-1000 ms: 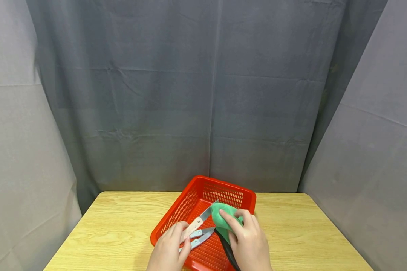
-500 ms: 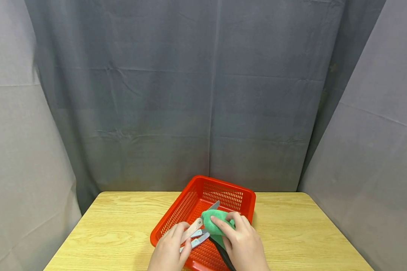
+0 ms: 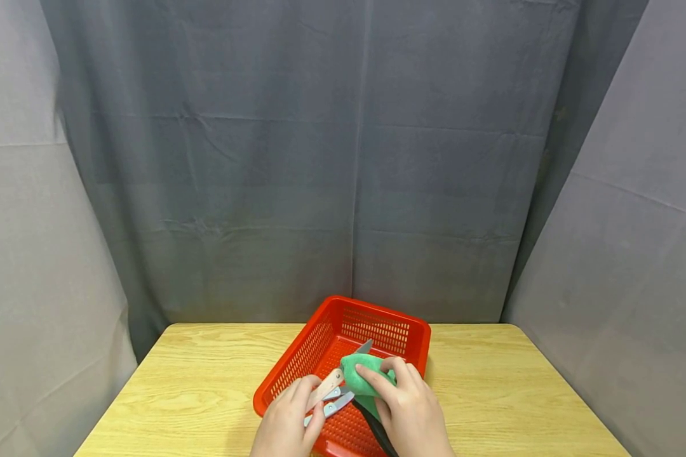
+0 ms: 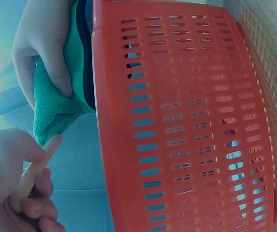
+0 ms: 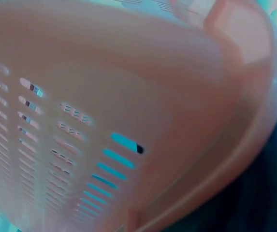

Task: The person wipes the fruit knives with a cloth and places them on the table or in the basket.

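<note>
My left hand (image 3: 286, 419) grips the cream handle (image 3: 326, 388) of a knife, held slanting over the red basket. The knife's pointed blade tip (image 3: 365, 346) shows beyond a green cloth (image 3: 361, 373), which covers the blade close to the handle. With thumb and fingers, my right hand (image 3: 414, 409) pinches this cloth around the blade; its black-edged part (image 3: 374, 426) hangs below. In the left wrist view the folded green cloth (image 4: 56, 106) meets the end of the handle (image 4: 34, 171). Two knives with pale blue-grey handles (image 3: 330, 408) show under the cream handle, partly hidden by my left hand.
The red slotted plastic basket (image 3: 297, 355) stands angled on a light wooden table (image 3: 194, 381); its wall fills much of both wrist views. Grey curtains (image 3: 234, 190) hang behind the table and along both sides.
My right hand has slid the green cloth left along the blade to the handle, so the tip now pokes out past it. The left hand has barely moved.
</note>
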Tool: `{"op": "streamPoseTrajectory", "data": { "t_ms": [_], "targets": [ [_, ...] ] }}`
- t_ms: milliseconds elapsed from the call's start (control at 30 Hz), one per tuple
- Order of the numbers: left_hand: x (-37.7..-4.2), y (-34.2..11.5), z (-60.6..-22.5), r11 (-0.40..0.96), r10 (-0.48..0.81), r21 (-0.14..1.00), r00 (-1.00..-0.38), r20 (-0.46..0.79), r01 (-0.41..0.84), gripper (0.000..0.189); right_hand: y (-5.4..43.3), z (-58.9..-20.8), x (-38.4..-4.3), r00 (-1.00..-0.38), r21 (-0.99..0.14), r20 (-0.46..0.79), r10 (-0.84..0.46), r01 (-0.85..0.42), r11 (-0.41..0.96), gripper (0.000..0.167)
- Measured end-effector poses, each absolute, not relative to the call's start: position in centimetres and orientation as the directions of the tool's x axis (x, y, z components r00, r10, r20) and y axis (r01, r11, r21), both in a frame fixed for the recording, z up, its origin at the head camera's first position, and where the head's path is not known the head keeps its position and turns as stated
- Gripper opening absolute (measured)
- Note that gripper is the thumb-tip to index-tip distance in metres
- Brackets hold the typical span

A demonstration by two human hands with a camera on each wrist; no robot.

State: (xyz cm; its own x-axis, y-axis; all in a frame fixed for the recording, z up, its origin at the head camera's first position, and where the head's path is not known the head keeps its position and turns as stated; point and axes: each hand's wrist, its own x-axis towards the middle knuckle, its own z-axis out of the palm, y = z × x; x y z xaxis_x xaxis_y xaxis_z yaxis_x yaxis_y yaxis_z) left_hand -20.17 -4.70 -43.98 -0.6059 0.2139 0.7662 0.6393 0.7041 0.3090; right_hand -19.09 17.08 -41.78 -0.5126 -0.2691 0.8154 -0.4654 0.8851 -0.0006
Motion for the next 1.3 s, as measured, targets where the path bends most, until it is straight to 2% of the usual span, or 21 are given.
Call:
{"op": "streamPoseTrajectory", "data": {
  "t_ms": [200,400,733,1100,1300],
  "targets": [
    [-20.22,-4.71,-44.03,0.699,0.215,0.306,-0.598,0.773,0.647,0.035,17.06,-42.02,-19.3,-0.515,-0.025,0.821,-0.244,-0.461,0.887,0.064],
    [-20.36,-4.82,-44.14,0.681,0.226,0.279,-0.557,0.799,0.677,0.033,17.16,-42.09,-19.4,-0.528,-0.062,0.825,-0.203,-0.441,0.896,0.066],
    [-20.36,-4.79,-43.99,0.677,0.23,0.26,-0.534,0.814,0.688,0.034,17.26,-41.75,-19.31,-0.606,-0.129,0.784,-0.131,-0.366,0.922,0.065],
    [-20.29,-4.77,-43.91,0.669,0.234,0.251,-0.519,0.822,0.7,0.034,17.77,-41.85,-19.41,-0.579,-0.151,0.813,-0.061,-0.31,0.939,0.063],
    [-20.29,-4.73,-44.09,0.682,0.241,0.255,-0.54,0.807,0.686,0.034,17.81,-41.5,-19.31,-0.642,-0.206,0.767,0.0,-0.245,0.947,0.061]
  ]
}}
